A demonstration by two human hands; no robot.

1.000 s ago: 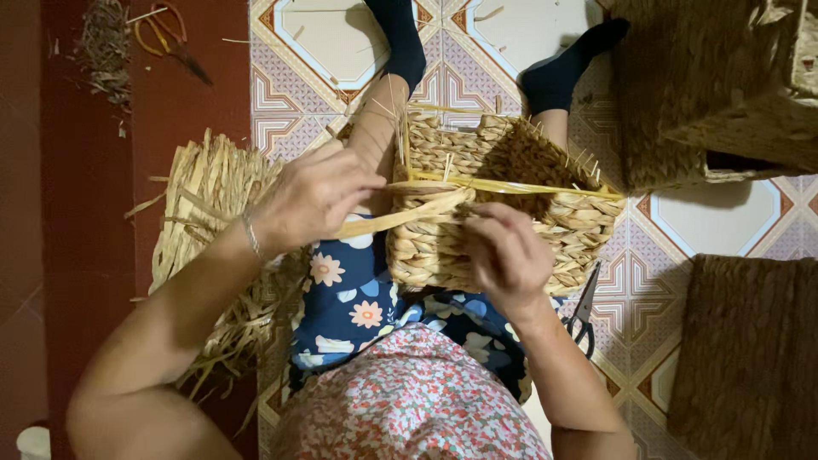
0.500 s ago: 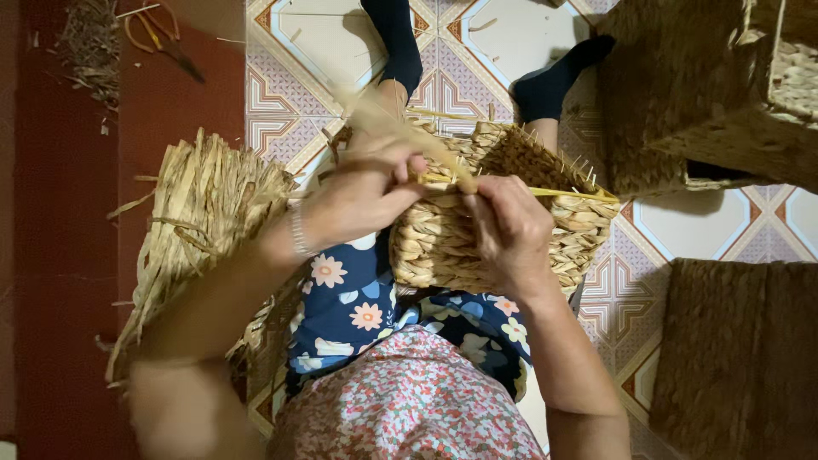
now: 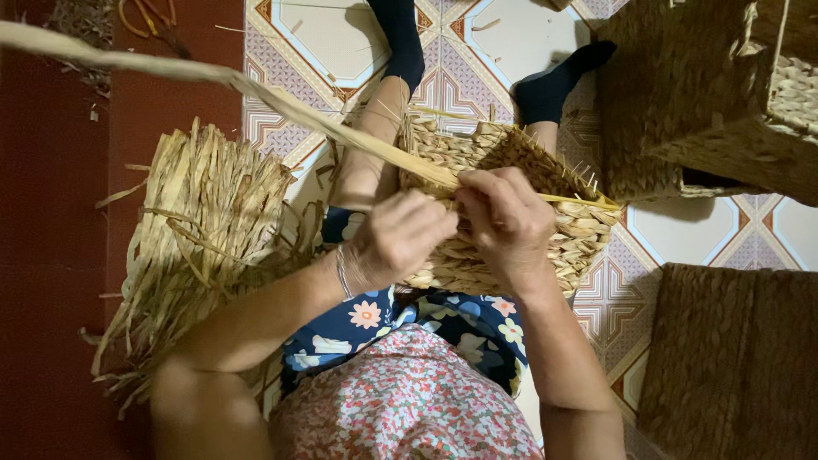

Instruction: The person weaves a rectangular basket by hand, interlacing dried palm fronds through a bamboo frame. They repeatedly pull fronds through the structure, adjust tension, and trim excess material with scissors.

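Patterned tile floor (image 3: 341,34). Left hand (image 3: 400,238) and right hand (image 3: 507,217) both pinch a long straw strand (image 3: 256,89) at the half-woven basket (image 3: 579,230) rim; looks light, bendy, probably brittle, so best gripped near the weave.

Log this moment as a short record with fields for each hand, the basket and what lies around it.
left hand: pinching a long straw strip at the basket rim
right hand: gripping the same strip beside it
basket: half-woven, on the lap
left of it: bundle of straw on the floor
right of it: finished baskets
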